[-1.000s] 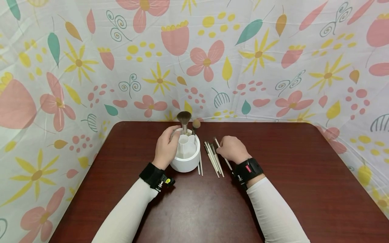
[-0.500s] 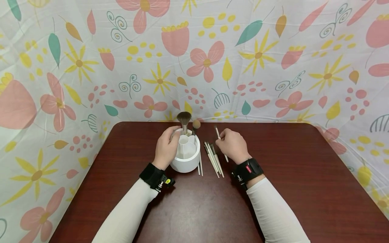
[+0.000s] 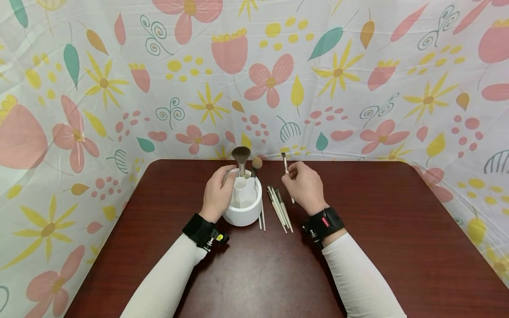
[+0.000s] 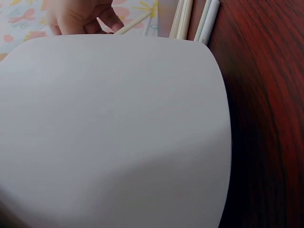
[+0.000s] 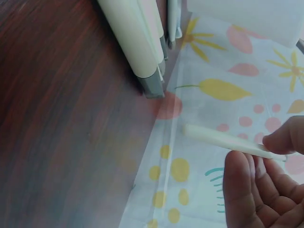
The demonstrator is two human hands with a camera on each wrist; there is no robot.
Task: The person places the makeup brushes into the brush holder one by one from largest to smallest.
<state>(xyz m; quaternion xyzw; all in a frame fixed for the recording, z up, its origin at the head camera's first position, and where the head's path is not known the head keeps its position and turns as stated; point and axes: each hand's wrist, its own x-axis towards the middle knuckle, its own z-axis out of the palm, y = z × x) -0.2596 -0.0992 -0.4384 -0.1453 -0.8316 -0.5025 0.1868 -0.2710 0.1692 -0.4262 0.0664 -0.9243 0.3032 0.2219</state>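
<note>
A round white makeup brush holder (image 3: 243, 217) with inner compartments stands on the table; its wall (image 4: 118, 104) fills most of the left wrist view. My left hand (image 3: 218, 193) grips its left rim. Upright in the holder are a large fluffy brush (image 3: 241, 154) and a smaller brush with a tan round tip (image 3: 256, 163). Right of the holder, my right hand (image 3: 306, 185) pinches a thin makeup brush (image 3: 285, 162) above the table, bristles up. The right wrist view shows its pale handle (image 5: 218, 138) between thumb and fingers.
Several pale-handled brushes (image 3: 280, 212) lie side by side between the holder and my right hand. Two thin handles (image 3: 263, 219) lie close against the holder's right side. A floral cloth (image 3: 270, 88) hangs behind the dark red table (image 3: 370, 198).
My right hand has lifted the brush off the table and moved slightly away from me, turning it more upright. My left hand and the holder have stayed still.
</note>
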